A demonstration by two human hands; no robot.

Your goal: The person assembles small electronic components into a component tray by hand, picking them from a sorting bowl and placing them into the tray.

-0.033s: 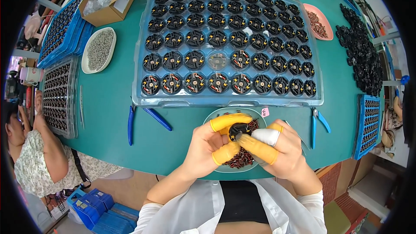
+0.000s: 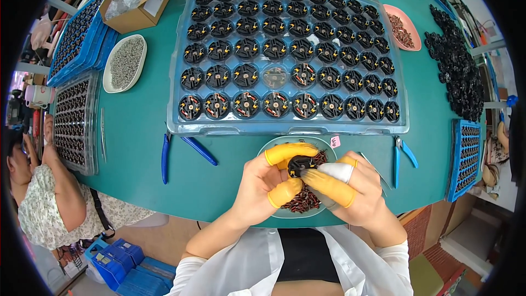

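My left hand (image 2: 257, 186), with yellow finger covers, pinches a round black part (image 2: 298, 166) with yellow bits and tilts it over a pale green bowl (image 2: 275, 143). Inside the bowl lie many small dark red, copper-ended components (image 2: 300, 204). My right hand (image 2: 357, 192) wears yellow covers and one white one. Its fingertips are pressed together at the part's lower right edge, and whatever they pinch is hidden. Behind both hands, a blue tray (image 2: 178, 125) holds rows of similar round parts (image 2: 275, 104); one cell (image 2: 275, 78) in its second-nearest row has no part.
Blue-handled pliers (image 2: 165, 159) lie left of the bowl, blue cutters (image 2: 402, 156) right. Farther out are a white dish (image 2: 143, 57) of small metal pieces, a pink dish (image 2: 417, 41), a cardboard box (image 2: 134, 17) and piled black parts (image 2: 457, 71). A co-worker (image 2: 52, 197) sits at left.
The round black part has turned and shifted slightly left between my fingers. My right fingertips have moved a little along its edge. Everything else stays put.
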